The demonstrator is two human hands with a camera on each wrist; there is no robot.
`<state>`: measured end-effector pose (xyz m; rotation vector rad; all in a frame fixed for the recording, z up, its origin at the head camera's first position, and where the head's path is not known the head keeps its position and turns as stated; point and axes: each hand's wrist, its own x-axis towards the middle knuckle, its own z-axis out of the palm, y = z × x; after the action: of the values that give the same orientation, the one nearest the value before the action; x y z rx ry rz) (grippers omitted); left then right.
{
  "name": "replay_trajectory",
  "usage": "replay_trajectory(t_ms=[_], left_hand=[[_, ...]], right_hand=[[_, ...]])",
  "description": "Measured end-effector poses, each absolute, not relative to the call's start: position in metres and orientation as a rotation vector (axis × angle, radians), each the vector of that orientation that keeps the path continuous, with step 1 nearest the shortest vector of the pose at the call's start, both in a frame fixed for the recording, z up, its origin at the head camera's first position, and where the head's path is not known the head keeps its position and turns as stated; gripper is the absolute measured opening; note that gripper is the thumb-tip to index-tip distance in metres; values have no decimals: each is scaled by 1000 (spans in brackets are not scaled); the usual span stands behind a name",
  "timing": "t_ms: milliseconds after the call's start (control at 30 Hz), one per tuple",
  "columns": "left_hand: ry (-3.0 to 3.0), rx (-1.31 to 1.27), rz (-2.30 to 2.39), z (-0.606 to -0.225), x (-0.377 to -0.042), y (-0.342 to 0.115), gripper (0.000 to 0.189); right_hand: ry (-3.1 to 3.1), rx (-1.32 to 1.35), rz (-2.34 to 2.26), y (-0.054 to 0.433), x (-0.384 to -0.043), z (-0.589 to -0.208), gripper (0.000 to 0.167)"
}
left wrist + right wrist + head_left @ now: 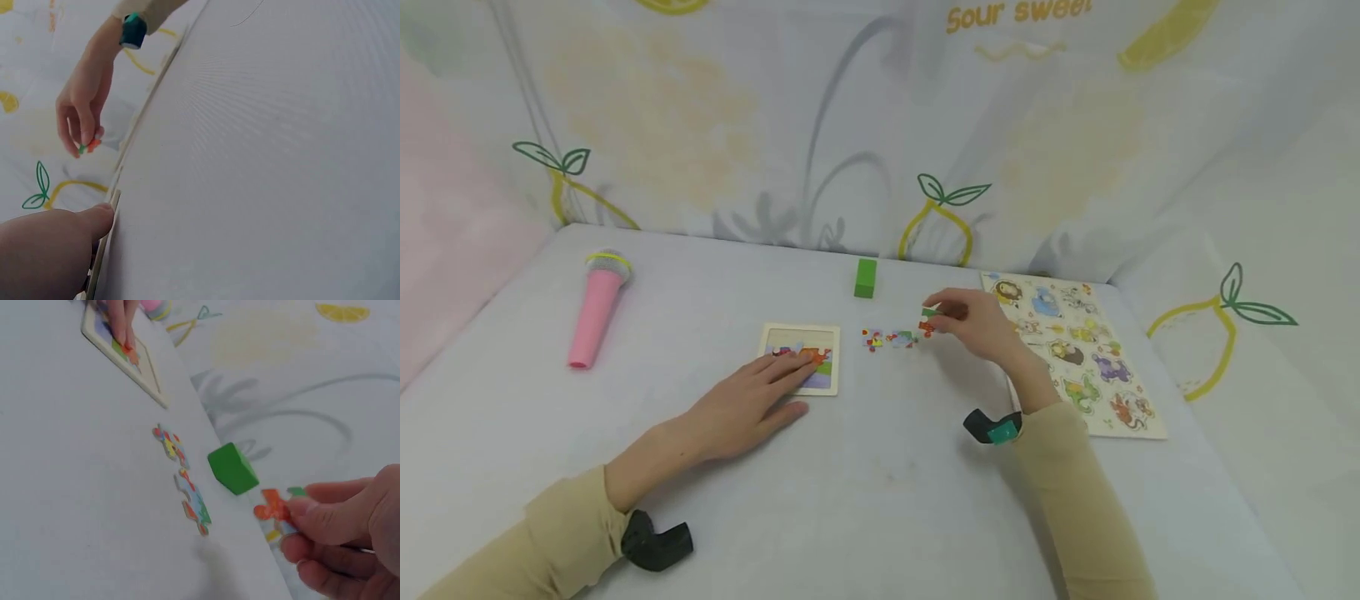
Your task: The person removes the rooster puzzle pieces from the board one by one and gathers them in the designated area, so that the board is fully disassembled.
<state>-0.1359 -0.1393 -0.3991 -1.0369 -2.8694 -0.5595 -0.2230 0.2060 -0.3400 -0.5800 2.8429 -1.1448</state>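
Observation:
A puzzle piece (pixel 927 327) in red, green and white is pinched between the thumb and fingers of my right hand (pixel 979 327), raised above the table. The right wrist view shows the same puzzle piece (pixel 273 509) from closer. My left hand (pixel 737 412) rests on a small wooden puzzle tray (pixel 836 360), its fingers extended over the fitted pieces (pixel 815 357), partly hiding them. The upper part of the tray shows bare wood. Between tray and right hand lie two loose puzzle pieces, one yellowish (pixel 872 338) and one bluish (pixel 901 338).
Behind the loose pieces stands a green block (pixel 866 278). At the right lies a large animal puzzle board (pixel 1033 329), partly under my right forearm. A pink toy microphone (pixel 597 312) lies on the left. A printed cloth (pixel 700 125) hangs behind the table.

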Motion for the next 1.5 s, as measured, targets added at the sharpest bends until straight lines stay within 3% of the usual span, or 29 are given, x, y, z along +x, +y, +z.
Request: replay_trajectory(t_ms=[233, 767, 1233, 1500], left_hand=[[-2890, -1031, -571, -399, -136, -142, 60], [-2874, -1055, -577, -396, -134, -141, 58], [-2878, -1054, -572, -395, -136, -140, 59], [-2880, -1049, -570, -396, -137, -139, 59]], right_hand=[[2799, -465, -1013, 225, -230, -349, 16], [2877, -617, -862, 216, -235, -365, 7], [2959, -603, -750, 208, -232, -370, 9], [2920, -484, -819, 204, -229, -367, 22]])
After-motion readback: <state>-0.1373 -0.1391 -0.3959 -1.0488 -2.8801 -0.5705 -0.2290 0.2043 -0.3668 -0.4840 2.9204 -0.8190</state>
